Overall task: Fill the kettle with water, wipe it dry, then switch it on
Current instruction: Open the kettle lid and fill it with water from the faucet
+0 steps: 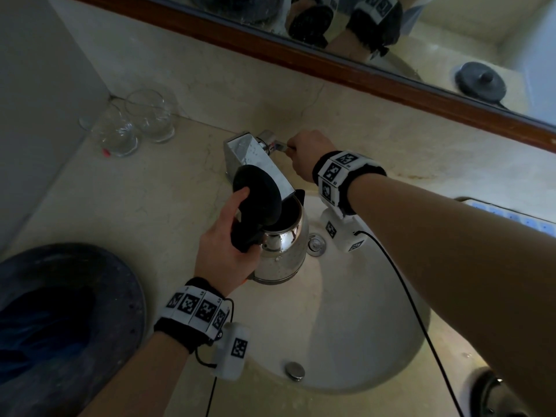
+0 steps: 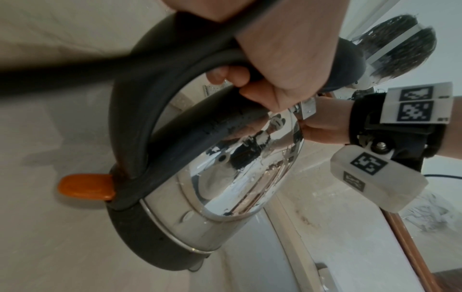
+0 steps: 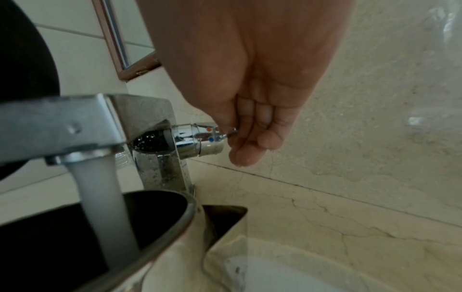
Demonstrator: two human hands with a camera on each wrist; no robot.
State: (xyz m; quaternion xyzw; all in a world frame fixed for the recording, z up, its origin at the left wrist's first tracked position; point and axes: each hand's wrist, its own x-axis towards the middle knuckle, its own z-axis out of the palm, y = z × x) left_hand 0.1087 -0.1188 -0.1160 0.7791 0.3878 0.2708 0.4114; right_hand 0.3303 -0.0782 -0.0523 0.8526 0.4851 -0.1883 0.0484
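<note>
While your left hand [image 1: 224, 242] grips the kettle [image 1: 282, 251] handle beneath the tap [image 1: 255, 164], your right hand [image 1: 310, 152] pinches its lever [image 3: 231, 134] — only the right wrist view shows water [image 3: 100, 207] streaming in.

Dim, greyish room light. Soft arm shadow across basin [image 1: 346, 326]. Mirror-like reflections on kettle [image 2: 245, 168] steel. Wide-angle bending at edges. Left-wrist foreground cable [image 2: 62, 65] blurred; grain throughout.

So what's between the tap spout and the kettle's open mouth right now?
A stream of water runs from the tap spout straight into the kettle; nothing else lies between. The right wrist view shows it.
</note>
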